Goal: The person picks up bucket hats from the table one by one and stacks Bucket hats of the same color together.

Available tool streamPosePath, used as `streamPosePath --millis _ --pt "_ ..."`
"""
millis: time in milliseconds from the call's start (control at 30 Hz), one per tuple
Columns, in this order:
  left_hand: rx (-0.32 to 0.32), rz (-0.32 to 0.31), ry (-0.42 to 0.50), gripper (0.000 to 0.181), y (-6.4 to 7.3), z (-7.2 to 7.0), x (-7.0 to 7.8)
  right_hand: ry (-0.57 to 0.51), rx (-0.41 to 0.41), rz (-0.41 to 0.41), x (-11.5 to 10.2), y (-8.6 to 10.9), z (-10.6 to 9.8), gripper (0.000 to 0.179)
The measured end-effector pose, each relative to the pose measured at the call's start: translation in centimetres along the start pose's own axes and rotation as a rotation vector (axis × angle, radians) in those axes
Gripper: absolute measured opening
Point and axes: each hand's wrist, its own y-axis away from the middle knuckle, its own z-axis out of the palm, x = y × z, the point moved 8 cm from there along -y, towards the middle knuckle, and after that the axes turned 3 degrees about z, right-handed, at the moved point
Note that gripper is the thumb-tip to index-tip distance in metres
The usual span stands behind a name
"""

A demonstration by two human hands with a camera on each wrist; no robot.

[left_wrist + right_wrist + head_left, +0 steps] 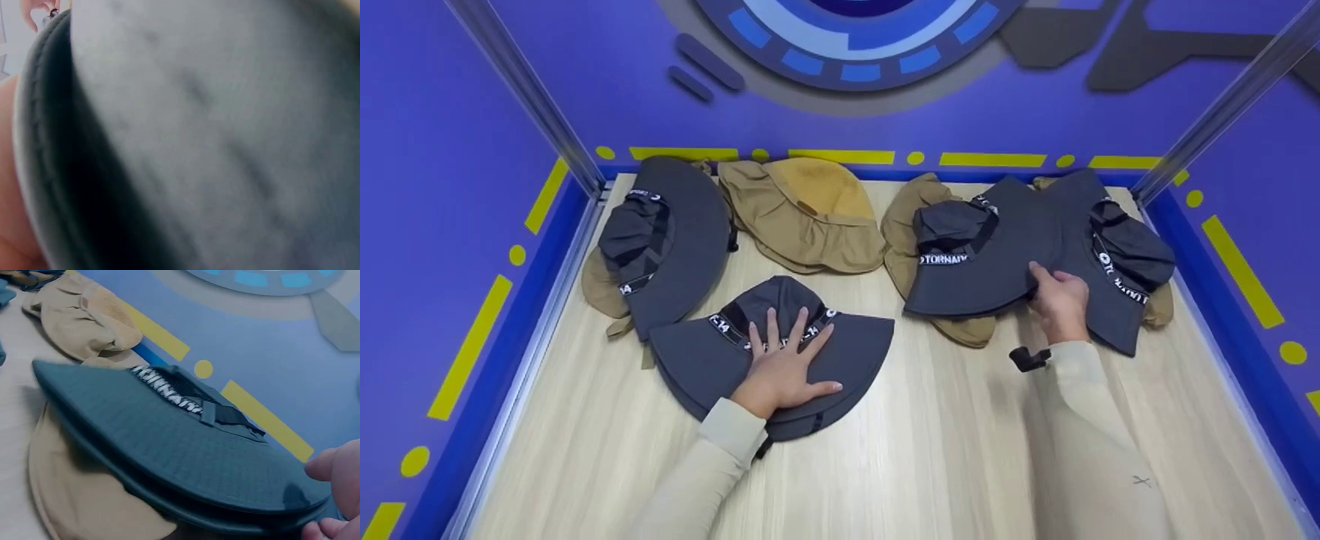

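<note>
My left hand lies palm down with fingers spread on a folded dark grey sun hat, over its brim and lettered band. In the left wrist view, blurred grey fabric fills most of the picture. My right hand pinches the brim edge of another dark grey sun hat, thumb on top and fingertips beneath. The right wrist view shows this brim tilted above a tan hat. That tan hat is partly hidden under the grey one.
At the right, another grey hat overlaps the pinched one, with tan fabric under it. A tan hat with a yellowish crown lies at the back. One more grey hat rests on tan cloth at the left. Blue panels enclose the wooden table.
</note>
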Motion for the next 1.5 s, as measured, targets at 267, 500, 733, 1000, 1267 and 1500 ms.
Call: streamPosePath --millis 267,500,733,1000,1267,1500 --pt "0.018 0.005 0.015 0.098 -0.1 -0.4 0.0 -0.102 -0.132 0.048 -0.9 -0.2 0.8 0.042" --pt "0.008 -0.006 0.029 0.099 0.0 0.1 -0.1 -0.02 -0.265 -0.011 -1.2 0.3 2.1 0.028" --pt "0.033 -0.031 0.129 0.098 -0.4 0.1 -0.3 -0.174 -0.257 -0.174 -2.5 1.1 2.9 0.035" --pt "0.031 -0.025 0.287 0.087 0.0 -2.1 -0.5 -0.513 -0.347 -0.186 -2.8 3.8 4.2 0.044" --pt "0.187 0.025 0.45 0.082 1.1 -5.0 2.2 -0.796 -0.483 -0.115 -1.0 7.6 6.0 0.053" --pt "0.402 0.089 1.141 0.079 0.8 -5.6 6.2 -0.885 -0.574 -0.035 1.6 11.1 8.0 0.053"
